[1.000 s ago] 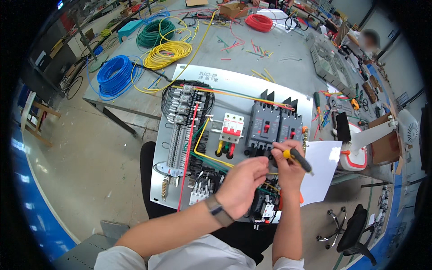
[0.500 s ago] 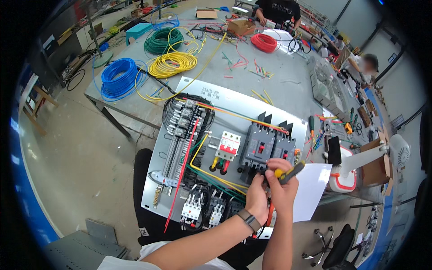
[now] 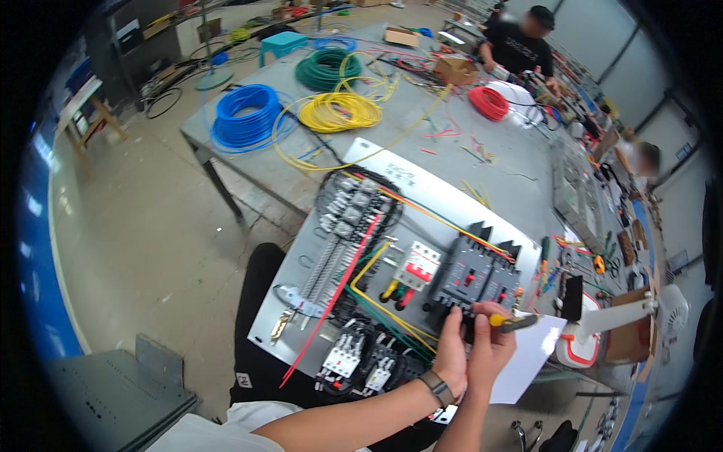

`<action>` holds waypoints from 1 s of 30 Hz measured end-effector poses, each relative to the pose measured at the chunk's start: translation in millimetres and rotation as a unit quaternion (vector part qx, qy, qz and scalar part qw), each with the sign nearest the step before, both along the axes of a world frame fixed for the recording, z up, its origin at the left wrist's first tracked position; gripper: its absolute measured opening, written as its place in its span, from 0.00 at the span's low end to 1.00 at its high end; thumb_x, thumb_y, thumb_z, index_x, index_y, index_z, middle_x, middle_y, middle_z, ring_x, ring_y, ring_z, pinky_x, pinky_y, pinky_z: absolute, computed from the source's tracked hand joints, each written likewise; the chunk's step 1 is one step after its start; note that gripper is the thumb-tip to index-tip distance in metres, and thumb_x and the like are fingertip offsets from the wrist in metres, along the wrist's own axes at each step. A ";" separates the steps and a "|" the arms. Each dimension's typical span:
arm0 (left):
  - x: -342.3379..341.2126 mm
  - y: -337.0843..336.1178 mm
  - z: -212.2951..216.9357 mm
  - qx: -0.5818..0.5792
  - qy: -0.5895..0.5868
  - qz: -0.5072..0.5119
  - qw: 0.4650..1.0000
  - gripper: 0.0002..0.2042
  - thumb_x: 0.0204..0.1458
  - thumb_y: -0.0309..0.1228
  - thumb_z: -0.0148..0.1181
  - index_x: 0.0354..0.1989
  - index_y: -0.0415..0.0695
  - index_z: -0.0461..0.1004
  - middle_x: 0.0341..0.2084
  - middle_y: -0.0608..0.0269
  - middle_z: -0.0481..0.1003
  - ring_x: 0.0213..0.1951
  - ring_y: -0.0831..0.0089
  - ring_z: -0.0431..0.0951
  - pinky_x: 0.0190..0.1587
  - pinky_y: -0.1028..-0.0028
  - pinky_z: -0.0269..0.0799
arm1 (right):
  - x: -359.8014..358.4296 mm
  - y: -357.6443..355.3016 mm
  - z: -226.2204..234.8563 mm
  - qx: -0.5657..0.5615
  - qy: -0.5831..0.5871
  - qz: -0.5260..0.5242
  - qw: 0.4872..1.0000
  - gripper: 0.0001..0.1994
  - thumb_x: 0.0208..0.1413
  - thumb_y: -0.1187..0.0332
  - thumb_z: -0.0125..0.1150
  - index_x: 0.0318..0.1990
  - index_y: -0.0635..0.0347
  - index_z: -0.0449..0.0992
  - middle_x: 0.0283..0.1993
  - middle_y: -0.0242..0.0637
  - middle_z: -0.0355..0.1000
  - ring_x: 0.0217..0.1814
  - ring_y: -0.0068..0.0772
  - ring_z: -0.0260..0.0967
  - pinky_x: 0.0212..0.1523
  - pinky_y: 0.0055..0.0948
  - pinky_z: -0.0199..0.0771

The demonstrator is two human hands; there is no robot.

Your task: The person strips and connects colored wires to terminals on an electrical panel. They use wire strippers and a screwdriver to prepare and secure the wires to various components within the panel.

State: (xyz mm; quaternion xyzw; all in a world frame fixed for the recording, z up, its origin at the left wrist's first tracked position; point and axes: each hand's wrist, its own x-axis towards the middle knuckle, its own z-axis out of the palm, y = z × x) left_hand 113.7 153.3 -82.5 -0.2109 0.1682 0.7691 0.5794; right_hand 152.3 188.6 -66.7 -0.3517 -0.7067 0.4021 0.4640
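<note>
Probably light and stiff, the yellow-and-black tool handle [image 3: 518, 324] suits the right hand [image 3: 493, 351] curled round it below the boxy dark-grey breaker [image 3: 462, 277]; left hand's [image 3: 452, 354] hold unclear.

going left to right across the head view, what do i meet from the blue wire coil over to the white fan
blue wire coil → yellow wire coil → white breaker with red switches → left hand → right hand → yellow-and-dark tool sticking out of it → white fan
</note>
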 end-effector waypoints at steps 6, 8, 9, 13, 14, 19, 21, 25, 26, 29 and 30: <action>-0.8 -7.9 2.8 -0.006 0.002 -0.033 0.999 0.22 0.70 0.51 0.46 0.61 0.48 0.71 0.58 0.67 0.72 0.60 0.74 0.68 0.66 0.70 0.57 | 9.3 2.4 -14.9 -0.038 -0.003 -0.044 0.998 0.09 0.61 0.79 0.65 0.49 0.67 0.81 0.45 0.38 0.79 0.49 0.27 0.76 0.54 0.27 0.74; -3.5 -9.8 9.6 -0.027 0.020 -0.040 0.999 0.23 0.69 0.52 0.48 0.61 0.48 0.70 0.60 0.67 0.71 0.63 0.75 0.66 0.67 0.70 0.56 | 5.5 -3.9 -7.9 -0.092 0.020 -0.081 0.992 0.10 0.60 0.78 0.67 0.49 0.69 0.81 0.47 0.41 0.81 0.50 0.30 0.77 0.55 0.30 0.75; -3.4 -10.0 10.3 -0.041 0.022 -0.039 0.998 0.23 0.69 0.52 0.48 0.61 0.48 0.70 0.60 0.67 0.70 0.63 0.75 0.65 0.68 0.70 0.55 | 3.4 -4.9 -7.0 -0.119 0.037 -0.078 0.989 0.12 0.63 0.76 0.65 0.52 0.69 0.79 0.49 0.44 0.82 0.51 0.31 0.78 0.57 0.31 0.75; -3.5 -10.3 13.3 -0.060 0.025 -0.032 0.997 0.23 0.69 0.52 0.49 0.60 0.48 0.71 0.60 0.67 0.70 0.64 0.75 0.64 0.68 0.70 0.55 | 3.4 -5.5 -6.4 -0.087 0.045 -0.031 0.995 0.12 0.67 0.75 0.60 0.54 0.69 0.75 0.49 0.43 0.80 0.52 0.31 0.77 0.59 0.32 0.73; -3.8 -10.9 13.8 -0.057 0.025 -0.030 0.998 0.22 0.69 0.51 0.48 0.60 0.48 0.71 0.59 0.67 0.71 0.64 0.75 0.65 0.68 0.70 0.56 | 1.3 -5.0 -5.5 -0.070 0.047 -0.024 0.996 0.11 0.66 0.75 0.60 0.53 0.69 0.76 0.48 0.42 0.80 0.51 0.31 0.76 0.58 0.32 0.73; -2.8 -10.2 -2.4 0.030 0.001 -0.042 0.999 0.20 0.69 0.50 0.48 0.57 0.49 0.72 0.56 0.67 0.73 0.59 0.76 0.70 0.64 0.71 0.62 | 1.9 2.9 -12.0 0.083 -0.019 0.000 0.996 0.08 0.66 0.75 0.62 0.49 0.68 0.79 0.48 0.39 0.77 0.45 0.26 0.75 0.52 0.26 0.73; -5.9 -10.3 1.8 0.020 0.004 -0.037 0.999 0.20 0.69 0.50 0.48 0.56 0.49 0.73 0.54 0.67 0.74 0.58 0.76 0.71 0.63 0.71 0.65 | 5.1 1.8 -17.6 -0.007 0.003 -0.035 0.999 0.09 0.65 0.74 0.65 0.49 0.68 0.80 0.47 0.38 0.78 0.44 0.24 0.74 0.50 0.24 0.74; -5.1 -8.7 2.3 -0.004 0.023 -0.024 0.999 0.19 0.69 0.49 0.48 0.55 0.49 0.74 0.52 0.68 0.75 0.55 0.77 0.73 0.60 0.71 0.67 | 0.1 -8.9 -13.0 -0.087 0.023 -0.097 0.991 0.13 0.64 0.71 0.68 0.52 0.68 0.80 0.46 0.37 0.82 0.45 0.24 0.76 0.48 0.24 0.76; -4.2 -7.7 0.0 -0.015 0.034 -0.025 0.999 0.18 0.69 0.49 0.48 0.54 0.49 0.74 0.51 0.68 0.75 0.54 0.77 0.74 0.59 0.71 0.68 | -3.1 -12.2 -6.9 -0.099 0.020 -0.110 0.989 0.13 0.64 0.71 0.67 0.52 0.68 0.80 0.45 0.37 0.82 0.46 0.24 0.77 0.49 0.24 0.77; -0.9 -8.8 -10.0 -0.021 0.051 -0.050 0.997 0.18 0.69 0.49 0.49 0.53 0.49 0.75 0.48 0.69 0.77 0.51 0.77 0.75 0.57 0.73 0.69 | 5.8 -10.5 -7.2 -0.130 0.010 -0.036 0.991 0.11 0.65 0.74 0.63 0.52 0.68 0.80 0.49 0.39 0.81 0.49 0.26 0.77 0.53 0.26 0.75; 0.9 -7.2 -13.5 -0.014 0.046 -0.043 0.998 0.18 0.69 0.49 0.50 0.53 0.49 0.75 0.47 0.68 0.77 0.50 0.77 0.75 0.56 0.74 0.69 | 5.6 -11.0 -5.1 -0.135 0.006 -0.016 0.991 0.11 0.65 0.75 0.63 0.52 0.68 0.80 0.49 0.39 0.81 0.49 0.26 0.77 0.54 0.26 0.74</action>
